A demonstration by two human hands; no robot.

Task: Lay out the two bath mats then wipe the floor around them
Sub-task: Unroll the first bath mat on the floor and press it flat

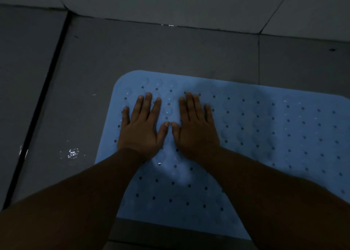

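the blue bath mat (pixel 265 136) lies flat on the grey tiled floor (pixel 151 50), filling the centre and right of the frame and running out of view at the right edge. it is perforated with rows of small holes. only one mat is visible; the second is not in view.

the left hand (pixel 140 128) and the right hand (pixel 195 128) rest palm down, side by side, on the left part of the mat. fingers are straight and slightly spread, thumbs nearly touching. neither hand grips anything; both press on the mat surface.

risks from this position:

- a wet patch (pixel 73 153) glistens on the floor just left of the mat, at the left centre of the frame. moisture under the mat may let it slide when pushed sideways.
- pressure is applied at one end only. the far right portion may stay lifted or rippled; faint waviness shows in the upper middle of the mat.
- lighting is dim, so small wrinkles and further wet spots are hard to judge.
- the mat's near edge lies close to a tile joint (pixel 170 238) at the bottom of the frame; uneven seating there is possible.
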